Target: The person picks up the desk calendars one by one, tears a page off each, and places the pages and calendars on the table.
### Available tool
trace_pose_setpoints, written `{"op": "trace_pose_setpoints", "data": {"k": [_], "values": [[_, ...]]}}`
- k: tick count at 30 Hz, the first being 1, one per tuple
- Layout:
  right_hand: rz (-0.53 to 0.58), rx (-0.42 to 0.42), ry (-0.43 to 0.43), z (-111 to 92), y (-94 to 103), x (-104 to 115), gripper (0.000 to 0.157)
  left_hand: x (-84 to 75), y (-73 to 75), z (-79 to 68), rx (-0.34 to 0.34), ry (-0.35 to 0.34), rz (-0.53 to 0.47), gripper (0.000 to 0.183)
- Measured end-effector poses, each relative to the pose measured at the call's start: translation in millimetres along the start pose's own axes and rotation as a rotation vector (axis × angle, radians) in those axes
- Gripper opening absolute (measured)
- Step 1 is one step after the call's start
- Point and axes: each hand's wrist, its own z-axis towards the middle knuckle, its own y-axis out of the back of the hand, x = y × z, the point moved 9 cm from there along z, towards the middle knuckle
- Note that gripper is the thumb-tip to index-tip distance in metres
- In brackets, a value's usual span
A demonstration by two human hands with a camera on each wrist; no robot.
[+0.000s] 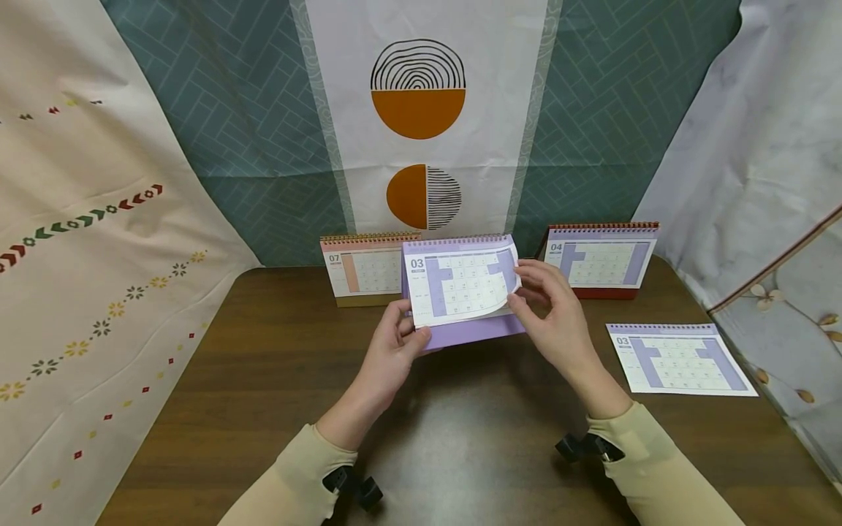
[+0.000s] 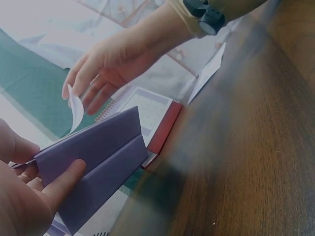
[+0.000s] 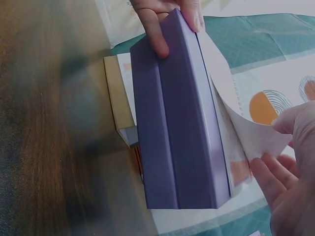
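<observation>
A purple desk calendar point(image 1: 470, 335) is held up off the table, tilted, with its spiral binding along the top and a page marked 03 point(image 1: 460, 285) facing up. My left hand point(image 1: 388, 347) grips its lower left corner, thumb in front; the right wrist view shows fingers over the purple stand point(image 3: 179, 123). At the right edge my right hand point(image 1: 559, 314) pinches the page between thumb and fingers. That page point(image 3: 261, 140) curls away from the stand in the right wrist view. Part of a sheet beneath shows along the curl.
Behind stand a calendar marked 07 point(image 1: 368, 274) with a gold base, partly covered, and one marked 04 point(image 1: 598, 261) with a red base. A loose 03 sheet point(image 1: 684, 361) lies on the wooden table point(image 1: 263, 409) at right. Patterned cloths hang around the back and sides.
</observation>
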Motion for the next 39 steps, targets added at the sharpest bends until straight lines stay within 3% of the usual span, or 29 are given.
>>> {"op": "trace_pose_setpoints", "data": {"k": [11,22,39], "values": [[-0.036,-0.053,0.014,-0.9,0.6,1.9,0.046,-3.0,-1.5,-1.7,-0.003,-0.002,0.001,0.042],[-0.068,-0.079,-0.035,-3.9,0.9,-2.8,0.040,-1.3,-2.0,-1.5,0.009,-0.005,-0.006,0.042],[-0.073,-0.071,-0.030,-4.3,0.0,-3.9,0.043,-1.0,-2.1,-1.2,0.011,-0.012,-0.010,0.042]]}}
